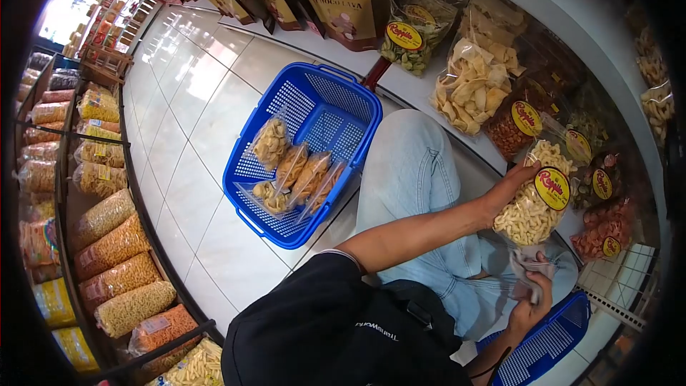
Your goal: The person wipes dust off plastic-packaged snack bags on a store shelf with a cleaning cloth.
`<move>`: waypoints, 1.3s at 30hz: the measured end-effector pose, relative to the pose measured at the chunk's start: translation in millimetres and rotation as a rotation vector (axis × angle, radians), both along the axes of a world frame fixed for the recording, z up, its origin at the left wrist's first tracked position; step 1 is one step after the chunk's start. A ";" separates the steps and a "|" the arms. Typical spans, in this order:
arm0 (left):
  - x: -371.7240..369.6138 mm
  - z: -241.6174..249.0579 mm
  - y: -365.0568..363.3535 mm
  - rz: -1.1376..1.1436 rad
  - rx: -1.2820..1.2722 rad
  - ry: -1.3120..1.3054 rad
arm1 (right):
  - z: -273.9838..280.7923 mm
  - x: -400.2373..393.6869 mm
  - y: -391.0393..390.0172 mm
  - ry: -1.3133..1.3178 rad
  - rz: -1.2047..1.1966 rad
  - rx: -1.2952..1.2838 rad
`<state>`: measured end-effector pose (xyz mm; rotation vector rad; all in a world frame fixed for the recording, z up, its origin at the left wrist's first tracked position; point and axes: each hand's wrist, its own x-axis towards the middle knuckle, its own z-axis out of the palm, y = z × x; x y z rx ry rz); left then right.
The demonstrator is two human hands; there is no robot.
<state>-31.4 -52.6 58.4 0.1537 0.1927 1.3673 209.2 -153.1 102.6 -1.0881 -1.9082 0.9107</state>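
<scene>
My left hand [509, 189] grips the upper side of a clear bag of pale curly snacks [530, 211] with a red and yellow label. Below the bag, my right hand [532, 300] is closed on a crumpled grey cloth [530, 271], which touches or nearly touches the bag's lower end. Beside the held bag are a bag of reddish snacks [514, 129] and a bag of pink snacks [604, 229] on the shelf.
A blue basket [246, 150] with several snack bags stands on the tiled floor. Another blue basket [547, 347] is at the lower right. Brown pouches [343, 14] and a bag of chips [471, 86] line the shelf. Racks of packed snacks [118, 271] stand at the left.
</scene>
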 end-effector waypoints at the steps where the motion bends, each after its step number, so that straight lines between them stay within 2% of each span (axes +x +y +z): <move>1: 0.7 -0.3 -0.5 -0.009 -0.009 0.025 | -6.2 13.0 -1.2 -0.029 -0.095 -0.030; 4: 4.6 -3.8 -1.3 -0.057 0.151 0.321 | -16.7 1.8 8.6 0.133 -0.703 0.103; 5: 5.2 -4.7 -2.3 -0.057 0.233 0.530 | -9.7 -2.3 13.4 0.175 -0.752 0.013; 8: 10.3 1.2 -11.2 -0.151 0.363 0.663 | 6.3 -27.4 36.5 0.086 -0.690 0.039; 9: 10.2 8.2 -14.1 -0.169 0.396 0.672 | 7.7 -27.2 41.4 -0.058 -0.642 -0.024; 12: 9.4 6.2 -15.6 -0.204 0.377 0.764 | 4.6 -35.0 63.2 -0.164 -0.439 0.051; 15: -1.1 8.2 -17.8 -0.230 0.277 0.815 | 25.6 -55.2 77.6 -0.311 -0.202 0.221; 17: 19.1 -29.1 -4.9 -0.081 0.274 0.730 | 27.3 -60.0 81.5 -0.361 -0.130 0.222; 19: 10.9 -4.6 -9.1 -0.164 0.179 0.464 | 39.4 -72.6 78.2 -0.537 -0.104 0.247; 21: 9.3 0.5 -9.5 -0.262 -0.021 0.240 | 49.2 -83.8 74.7 -0.590 -0.067 0.278; 24: 3.7 -5.5 -4.9 -0.216 -0.248 0.225 | 52.7 -88.1 70.9 -0.705 0.095 0.368; 27: -14.6 -2.0 -3.4 -0.285 -0.366 0.033 | 48.7 -90.9 54.2 -0.708 0.209 0.404; 29: -12.1 -19.2 5.6 -0.184 -0.206 -0.001 | 51.9 -88.1 42.6 -0.693 0.261 0.404; 32: -5.0 -21.6 17.3 -0.072 -0.057 0.080 | 50.3 -72.2 29.0 -0.591 0.343 0.380; 33: -5.5 -5.2 10.4 -0.065 -0.053 0.100 | 58.4 -69.7 24.0 -0.486 0.326 0.333; 34: -6.8 11.9 3.0 -0.055 -0.048 0.121 | 60.5 -64.5 18.7 -0.403 0.287 0.295; 35: -7.4 27.8 -3.5 -0.131 -0.056 -0.014 | 61.9 -57.3 12.8 -0.317 0.254 0.259; 37: -9.8 31.7 -11.0 -0.122 -0.056 0.062 | 68.5 -48.7 6.9 -0.158 0.154 0.265; 39: -14.3 36.8 -24.1 -0.106 -0.059 0.084 | 73.9 -38.9 -5.2 -0.034 -0.041 0.070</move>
